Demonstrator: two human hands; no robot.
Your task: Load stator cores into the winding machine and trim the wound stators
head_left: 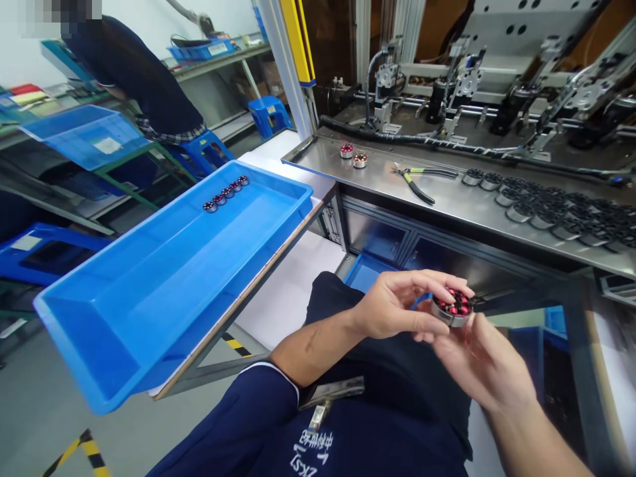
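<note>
Holding a round part with red bits (453, 308), the left hand (395, 303) and the right hand (489, 364) are close together, both with fingers on it, to the right of the big blue tray (199, 265). Five small round parts (227, 192) sit in a row inside the tray's far end. Right of the tray, a metal shelf (462, 205) has pliers (420, 190) and many dark round parts (545, 218)

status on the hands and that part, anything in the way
Left hand and right hand hold red part. Pliers apart from them, on bench. Nothing seen in the way.
</note>
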